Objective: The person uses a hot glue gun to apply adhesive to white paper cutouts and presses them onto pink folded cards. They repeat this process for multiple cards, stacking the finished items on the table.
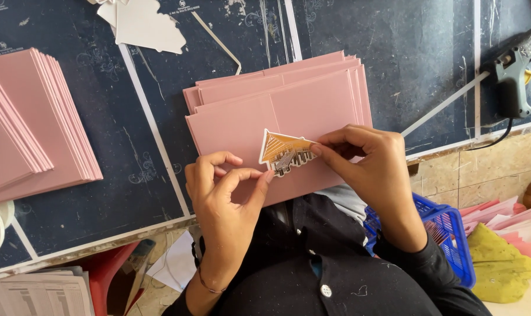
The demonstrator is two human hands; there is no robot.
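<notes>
Both hands pinch a small die-cut sticker point(284, 152) shaped like a house with an orange roof and a white border. My left hand point(224, 199) grips its lower left edge with thumb and forefinger. My right hand point(368, 161) holds its right tip. The sticker hovers over the front of a fanned pile of pink folded cards point(289, 102) lying on the dark work board point(394, 52).
A second thick stack of pink cards point(37, 123) lies at the left. White cut-out scraps point(142, 23) sit at the top. A glue gun point(514, 73) rests at the right edge. A blue basket point(447, 234) and paper offcuts point(502, 234) are on the floor.
</notes>
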